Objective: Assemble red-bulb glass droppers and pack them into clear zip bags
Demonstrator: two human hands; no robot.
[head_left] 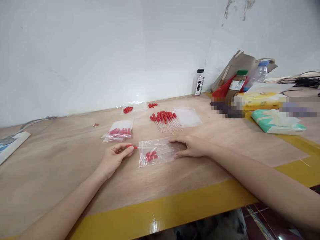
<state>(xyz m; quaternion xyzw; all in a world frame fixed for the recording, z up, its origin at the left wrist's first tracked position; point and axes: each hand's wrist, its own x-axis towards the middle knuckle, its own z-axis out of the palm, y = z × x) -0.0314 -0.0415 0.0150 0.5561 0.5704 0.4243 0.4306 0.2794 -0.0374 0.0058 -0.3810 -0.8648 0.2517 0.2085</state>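
Between the thumb and fingers of my left hand [117, 156] is the red bulb of a dropper [135, 147]. Its thin clear stem reaches into the left end of a clear zip bag [163, 160]. Inside that bag lie a few droppers with red bulbs [151, 155]. My right hand [188, 146] rests at the bag's right end, thumb and fingers apart, touching the plastic there. Behind the bag is a pile of red-bulbed droppers [163, 118], stems toward me. To the left, filled bags [120, 131] with red bulbs are stacked.
Flat bags [188, 117] lie right of the pile. Loose red bulbs [128, 109] sit near the wall. A black-capped bottle [199, 83], a green-lidded jar [238, 81] and tissue packs [276, 121] stand at right. A power strip [15, 145] lies at far left.
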